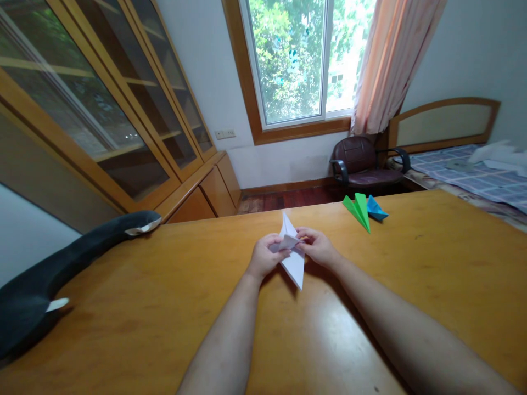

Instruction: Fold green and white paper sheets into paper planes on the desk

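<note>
Between my two hands is a folded piece of white paper [295, 267], with one pointed end away from me and the other toward me. My left hand [267, 255] pinches its left side, thumb on top near a raised flap in the middle. My right hand [319, 247] grips the same flap from the right, fingertips closed on the paper's edge. The undersides of the fingers are hidden. To the right, near the far edge of the table, lie a green paper plane [360, 210] and a blue folded paper piece [376, 208] beside it.
The wooden table [164, 323] spans the foreground. A black-and-white plush-looking object [74, 260] lies along its left side. Beyond the table stand a glass-door cabinet [189, 170], a dark red armchair [362, 164] and a bed [473, 170], under a window [288, 60] with a pink curtain [395, 66].
</note>
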{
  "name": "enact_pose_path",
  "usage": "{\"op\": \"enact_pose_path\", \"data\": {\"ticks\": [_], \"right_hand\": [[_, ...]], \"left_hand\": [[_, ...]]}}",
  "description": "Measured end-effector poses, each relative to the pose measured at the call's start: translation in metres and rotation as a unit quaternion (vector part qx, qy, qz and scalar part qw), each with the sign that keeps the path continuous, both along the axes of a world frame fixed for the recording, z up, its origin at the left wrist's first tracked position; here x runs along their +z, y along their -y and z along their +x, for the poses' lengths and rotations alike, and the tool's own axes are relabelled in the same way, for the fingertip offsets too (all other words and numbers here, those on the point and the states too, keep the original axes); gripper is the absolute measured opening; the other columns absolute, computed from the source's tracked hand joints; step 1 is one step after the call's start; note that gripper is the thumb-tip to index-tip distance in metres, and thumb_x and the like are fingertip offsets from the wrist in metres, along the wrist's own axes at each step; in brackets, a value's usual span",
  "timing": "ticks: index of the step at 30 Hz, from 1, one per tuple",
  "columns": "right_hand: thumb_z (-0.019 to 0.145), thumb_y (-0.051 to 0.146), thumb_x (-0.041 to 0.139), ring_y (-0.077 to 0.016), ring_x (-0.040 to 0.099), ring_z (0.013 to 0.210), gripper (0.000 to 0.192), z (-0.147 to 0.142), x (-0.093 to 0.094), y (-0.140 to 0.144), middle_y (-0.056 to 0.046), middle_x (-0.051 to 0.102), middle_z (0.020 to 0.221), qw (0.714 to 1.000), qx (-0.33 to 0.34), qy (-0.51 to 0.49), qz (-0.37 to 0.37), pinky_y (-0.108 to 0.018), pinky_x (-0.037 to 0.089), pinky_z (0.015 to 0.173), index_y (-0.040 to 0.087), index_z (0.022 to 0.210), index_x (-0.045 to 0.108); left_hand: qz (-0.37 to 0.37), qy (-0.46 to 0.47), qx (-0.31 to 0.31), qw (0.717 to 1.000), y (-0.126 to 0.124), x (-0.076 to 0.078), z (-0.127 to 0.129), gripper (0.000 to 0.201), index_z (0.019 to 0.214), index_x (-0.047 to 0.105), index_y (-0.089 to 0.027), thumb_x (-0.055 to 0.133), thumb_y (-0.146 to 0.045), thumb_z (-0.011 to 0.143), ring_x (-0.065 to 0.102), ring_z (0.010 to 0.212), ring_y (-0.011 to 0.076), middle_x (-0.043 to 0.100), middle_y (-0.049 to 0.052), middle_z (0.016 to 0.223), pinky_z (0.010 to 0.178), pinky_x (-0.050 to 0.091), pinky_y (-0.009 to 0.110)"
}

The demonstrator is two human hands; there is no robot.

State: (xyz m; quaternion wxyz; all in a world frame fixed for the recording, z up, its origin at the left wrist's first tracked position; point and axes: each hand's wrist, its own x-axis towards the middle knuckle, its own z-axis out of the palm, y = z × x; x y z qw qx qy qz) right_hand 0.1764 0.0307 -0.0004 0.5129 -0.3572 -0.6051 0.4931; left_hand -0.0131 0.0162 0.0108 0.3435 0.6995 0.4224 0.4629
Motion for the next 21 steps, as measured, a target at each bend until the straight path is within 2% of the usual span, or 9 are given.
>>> {"op": "enact_pose_path", "data": {"ticks": [3, 7, 11, 16, 21], "right_hand": [[0.063, 0.026, 0.071, -0.0192, 0.064, 0.082, 0.03, -0.001, -0.004, -0.001, -0.006, 0.07, 0.095, 0.999, -0.031, 0.032, 0.028, -0.034, 0.053, 0.075, 0.02, 0.092, 0.067], [0.065, 0.028, 0.072, -0.0208, 0.064, 0.093, 0.04, 0.0, -0.009, -0.004, -0.009, 0.067, 0.106, 0.995, -0.055, 0.038, 0.069, -0.037, 0.051, 0.085, 0.019, 0.103, 0.064], [0.062, 0.036, 0.077, -0.0236, 0.062, 0.102, 0.04, 0.0, -0.012, -0.008, -0.01, 0.065, 0.111, 0.997, -0.062, -0.003, 0.049, -0.037, 0.052, 0.086, 0.02, 0.097, 0.065], [0.062, 0.043, 0.079, -0.0211, 0.065, 0.083, 0.038, 0.0, -0.009, -0.007, -0.006, 0.07, 0.089, 0.998, -0.017, -0.03, -0.051, -0.037, 0.052, 0.08, 0.019, 0.09, 0.069], [0.061, 0.041, 0.08, -0.0206, 0.065, 0.082, 0.032, 0.001, -0.003, -0.002, -0.006, 0.072, 0.087, 0.997, -0.001, -0.045, -0.069, -0.036, 0.051, 0.082, 0.019, 0.084, 0.073]], "left_hand": [[-0.031, 0.01, -0.02, 0.999, 0.0, -0.006, 0.0, 0.027, 0.091, 0.074, -0.015, 0.078, -0.032, 0.07, 0.067, 0.086, 0.0224, 0.073, 0.008, 0.094, 0.079, 0.054, 0.033], [-0.089, 0.072, -0.027, 0.993, 0.0, -0.012, 0.002, 0.031, 0.094, 0.074, -0.015, 0.078, -0.034, 0.07, 0.07, 0.085, 0.0228, 0.075, 0.008, 0.097, 0.079, 0.056, 0.034], [-0.088, 0.096, -0.001, 0.991, -0.001, -0.008, 0.005, 0.031, 0.092, 0.075, -0.014, 0.077, -0.036, 0.071, 0.07, 0.085, 0.0233, 0.075, 0.008, 0.096, 0.079, 0.056, 0.035], [-0.031, 0.096, 0.041, 0.994, -0.001, -0.006, 0.004, 0.034, 0.094, 0.073, -0.014, 0.076, -0.039, 0.071, 0.068, 0.089, 0.0237, 0.074, 0.009, 0.098, 0.082, 0.054, 0.035], [-0.008, 0.073, 0.054, 0.996, 0.001, -0.008, 0.002, 0.043, 0.101, 0.07, -0.014, 0.078, -0.042, 0.07, 0.066, 0.094, 0.024, 0.07, 0.011, 0.104, 0.086, 0.052, 0.035]]}}
